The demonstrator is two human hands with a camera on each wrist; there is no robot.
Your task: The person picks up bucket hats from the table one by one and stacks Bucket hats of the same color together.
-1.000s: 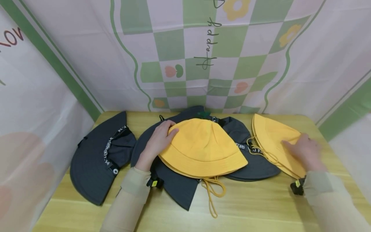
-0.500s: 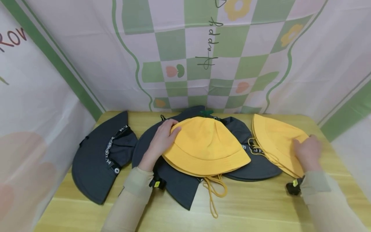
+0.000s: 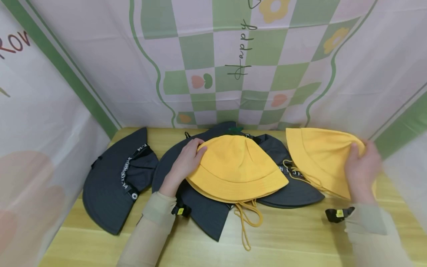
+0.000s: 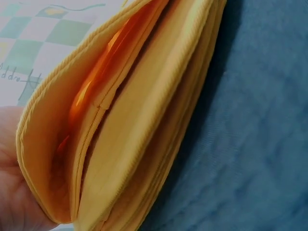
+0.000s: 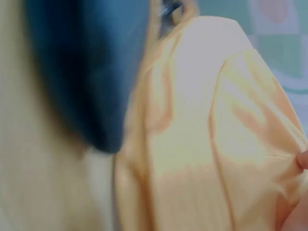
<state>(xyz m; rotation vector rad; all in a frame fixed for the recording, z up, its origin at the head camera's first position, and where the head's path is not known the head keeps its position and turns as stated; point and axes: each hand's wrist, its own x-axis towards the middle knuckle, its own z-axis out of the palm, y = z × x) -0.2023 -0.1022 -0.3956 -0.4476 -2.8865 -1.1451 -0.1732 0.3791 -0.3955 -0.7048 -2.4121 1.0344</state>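
Observation:
In the head view, a folded yellow bucket hat (image 3: 238,167) lies over dark hats in the middle of the table. My left hand (image 3: 185,163) grips its left side, thumb on top. The left wrist view shows stacked yellow brim layers (image 4: 139,125) from below, with part of the hand at the left edge. At the right, my right hand (image 3: 363,170) pinches the crown of another yellow bucket hat (image 3: 320,155), partly raised off the table. Its cord (image 3: 307,178) trails toward a dark hat. In the right wrist view, fingertips (image 5: 303,160) pull the yellow cloth into creases.
A dark hat (image 3: 106,189) with a lettered band lies at the left. Two more dark hats, one at the centre (image 3: 203,215) and one at the right (image 3: 293,193), lie partly under the yellow one. Behind the wooden table (image 3: 283,237) hangs a checkered cloth (image 3: 230,66).
My right hand has shifted along the right yellow hat to its crown, then lifted and turned it slightly. The left hand and the middle hat have barely moved.

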